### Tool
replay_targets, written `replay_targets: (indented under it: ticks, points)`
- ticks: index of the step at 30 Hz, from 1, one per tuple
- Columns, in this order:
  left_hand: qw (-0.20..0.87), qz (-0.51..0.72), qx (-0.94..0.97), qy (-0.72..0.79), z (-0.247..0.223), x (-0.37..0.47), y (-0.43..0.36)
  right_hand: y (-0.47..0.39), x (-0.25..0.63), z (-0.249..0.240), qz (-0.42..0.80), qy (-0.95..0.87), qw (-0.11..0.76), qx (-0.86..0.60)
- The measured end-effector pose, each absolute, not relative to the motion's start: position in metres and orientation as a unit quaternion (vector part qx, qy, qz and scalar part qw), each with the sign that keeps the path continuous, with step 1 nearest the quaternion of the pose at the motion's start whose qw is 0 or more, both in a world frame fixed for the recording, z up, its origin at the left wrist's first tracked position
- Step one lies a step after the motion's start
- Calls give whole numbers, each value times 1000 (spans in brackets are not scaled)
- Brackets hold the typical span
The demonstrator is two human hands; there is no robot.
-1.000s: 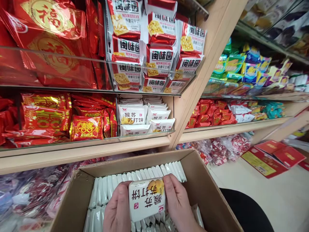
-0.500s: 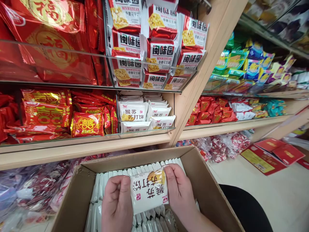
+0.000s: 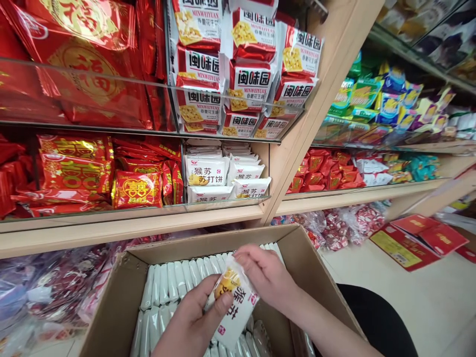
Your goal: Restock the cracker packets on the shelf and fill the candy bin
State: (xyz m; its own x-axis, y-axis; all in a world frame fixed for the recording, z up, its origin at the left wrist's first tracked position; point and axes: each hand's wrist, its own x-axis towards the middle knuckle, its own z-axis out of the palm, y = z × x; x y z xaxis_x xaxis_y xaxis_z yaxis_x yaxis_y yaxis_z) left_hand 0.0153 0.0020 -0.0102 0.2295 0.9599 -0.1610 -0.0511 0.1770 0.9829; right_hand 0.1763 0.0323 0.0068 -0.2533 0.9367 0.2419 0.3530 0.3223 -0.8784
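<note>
Above an open cardboard box (image 3: 323,282), both hands are on one white cracker packet (image 3: 240,317) with dark Chinese lettering and a yellow cracker picture. My left hand (image 3: 197,312) is closed on its left side, thumb lying across the front. At the packet's upper right edge, my right hand (image 3: 266,272) has its fingers bent around the sealed end. Rows of similar white packets (image 3: 174,280) stand on edge inside the box, partly hidden by my hands and forearms.
Beyond the box, a shelf compartment holds matching white packets (image 3: 208,171) behind a clear front strip. Red packets (image 3: 137,188) fill the compartment to its left. Plastic-bagged goods (image 3: 55,292) lie below the shelf, and a red carton (image 3: 416,240) is on the floor at right.
The packet has turned from nearly level to steeply tilted. My left hand has shifted right with its thumb over the front, and my right hand has moved to the packet's upper end.
</note>
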Motion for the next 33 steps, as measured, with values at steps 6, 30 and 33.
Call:
replay_targets:
  ticks: [6, 30, 33]
  points:
    - [715, 550, 103, 418, -13, 29, 1, 3, 154, -25, 509, -520, 508, -460]
    - [629, 465, 458, 422, -32, 29, -8, 192, 134, 123, 547, -344, 694, -318]
    - [625, 433, 497, 418, -41, 31, -9, 209, 120, 124, 540, -336, 709, -304]
